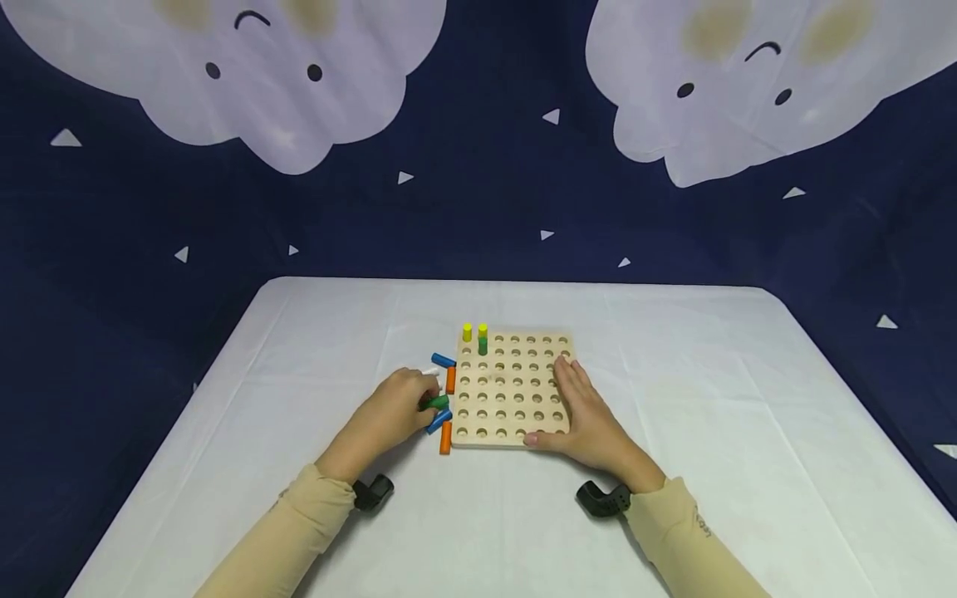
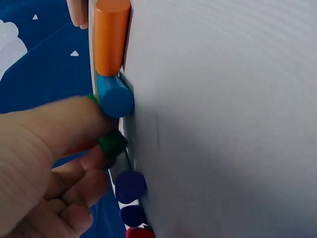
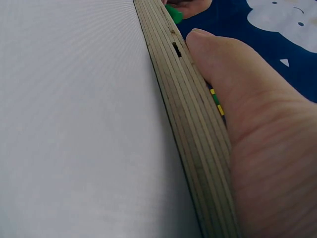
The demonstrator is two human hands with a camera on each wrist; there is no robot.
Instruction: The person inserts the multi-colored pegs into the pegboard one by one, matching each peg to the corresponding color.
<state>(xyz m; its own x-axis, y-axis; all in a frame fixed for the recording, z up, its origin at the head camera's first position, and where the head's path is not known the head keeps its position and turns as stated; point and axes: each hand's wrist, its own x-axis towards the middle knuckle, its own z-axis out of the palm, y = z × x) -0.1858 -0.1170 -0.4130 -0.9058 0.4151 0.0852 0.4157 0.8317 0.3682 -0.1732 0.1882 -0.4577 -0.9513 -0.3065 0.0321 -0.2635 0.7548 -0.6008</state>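
White-covered table [image 1: 748,432], rounded far corners [image 1: 761,299]. Beyond, dark blue backdrop [image 1: 478,216] with white triangles [image 1: 552,117], pale left cloud [image 1: 262,104], pale right cloud [image 1: 740,108].

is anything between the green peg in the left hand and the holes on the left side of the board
Nothing visible stands between them: the green peg, pinched in the left hand, is by the left edge of the board. A blue peg lies just nearer the person, an orange peg just farther away.
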